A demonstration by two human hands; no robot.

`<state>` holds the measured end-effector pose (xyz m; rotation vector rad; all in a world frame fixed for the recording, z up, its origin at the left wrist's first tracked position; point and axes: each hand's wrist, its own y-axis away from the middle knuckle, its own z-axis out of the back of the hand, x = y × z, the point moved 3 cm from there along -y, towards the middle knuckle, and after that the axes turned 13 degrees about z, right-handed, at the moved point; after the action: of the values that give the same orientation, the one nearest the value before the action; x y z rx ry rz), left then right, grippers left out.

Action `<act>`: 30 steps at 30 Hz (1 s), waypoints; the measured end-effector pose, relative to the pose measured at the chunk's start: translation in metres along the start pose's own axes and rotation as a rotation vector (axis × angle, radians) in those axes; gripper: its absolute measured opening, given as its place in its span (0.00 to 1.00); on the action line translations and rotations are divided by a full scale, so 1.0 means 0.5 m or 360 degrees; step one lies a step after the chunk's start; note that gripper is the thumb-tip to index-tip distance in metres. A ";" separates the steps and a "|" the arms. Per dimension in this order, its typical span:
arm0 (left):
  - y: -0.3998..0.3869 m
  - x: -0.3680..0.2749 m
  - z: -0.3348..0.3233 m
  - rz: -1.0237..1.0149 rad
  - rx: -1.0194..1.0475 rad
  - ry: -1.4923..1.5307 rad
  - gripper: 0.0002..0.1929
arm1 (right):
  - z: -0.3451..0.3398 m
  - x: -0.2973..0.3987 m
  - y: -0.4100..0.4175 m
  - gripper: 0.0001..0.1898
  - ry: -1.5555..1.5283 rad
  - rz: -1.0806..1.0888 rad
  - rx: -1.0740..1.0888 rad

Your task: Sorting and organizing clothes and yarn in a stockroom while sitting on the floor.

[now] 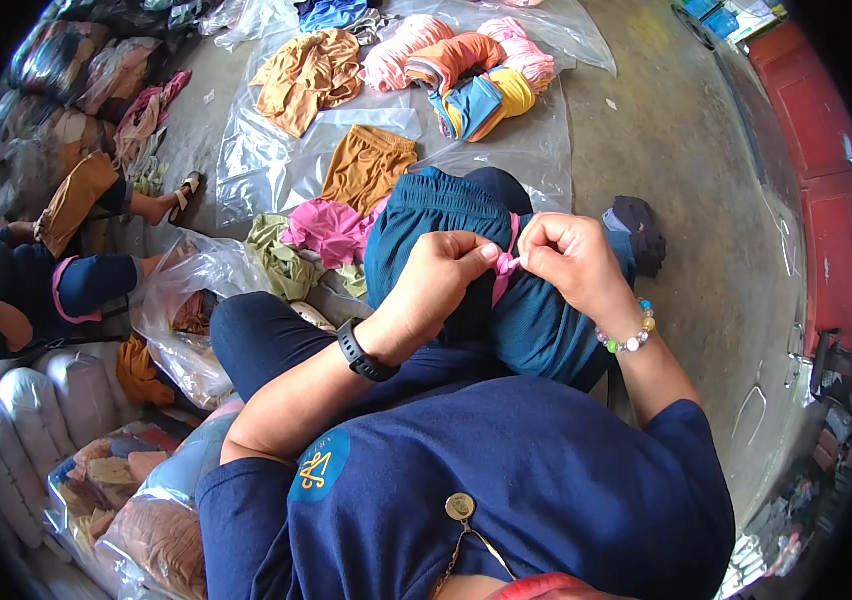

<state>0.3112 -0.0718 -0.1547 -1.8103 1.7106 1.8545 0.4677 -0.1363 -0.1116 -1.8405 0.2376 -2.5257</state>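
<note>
A bundle of dark teal ribbed garments point(437, 221) rests on my lap, with a gathered waistband along its upper edge. Around the bundle runs a pink fabric strip point(501, 289), knotted on top. My left hand point(437, 277) pinches the strip at the left side of the knot, between thumb and forefinger. From the other side, my right hand point(572, 255) grips a short pink end, its fingers curled. Both hands are close together just above the cloth. Whether the knot is tight, I cannot tell.
Clear plastic sheeting point(268, 176) covers the floor ahead, bearing brown shorts point(369, 169), a tan garment heap point(309, 75) and tied clothing rolls point(459, 60). Pink cloth point(328, 232) lies left of my lap. Another person point(2, 292) sits at left near bagged clothes. A dark folded garment point(640, 232) lies right.
</note>
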 end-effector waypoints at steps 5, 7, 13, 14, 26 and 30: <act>-0.012 0.005 0.004 -0.0040 -0.0063 -0.0108 0.10 | -0.012 0.048 0.020 0.18 0.0853 0.0516 0.0175; -0.014 0.006 0.002 -0.0072 -0.0028 -0.0059 0.10 | -0.033 0.048 0.015 0.16 0.1118 0.0797 0.0117; -0.003 0.007 0.006 -0.0280 -0.0313 -0.0393 0.08 | -0.009 0.014 0.014 0.14 0.0462 0.0796 0.0428; -0.001 0.005 0.005 -0.0392 -0.0395 -0.0524 0.08 | -0.006 0.012 0.017 0.14 0.0386 0.0828 0.0436; -0.063 0.006 0.026 -0.0270 -0.0441 -0.0474 0.11 | -0.034 0.020 0.044 0.15 0.0416 0.0946 0.0633; -0.030 0.001 0.067 -0.0601 -0.0047 0.0026 0.10 | 0.005 0.017 0.003 0.19 0.0484 0.0728 0.0560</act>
<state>0.2981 -0.0435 -0.1743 -1.9930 1.2378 1.7168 0.4675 -0.1390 -0.1028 -1.1245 0.1746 -2.3208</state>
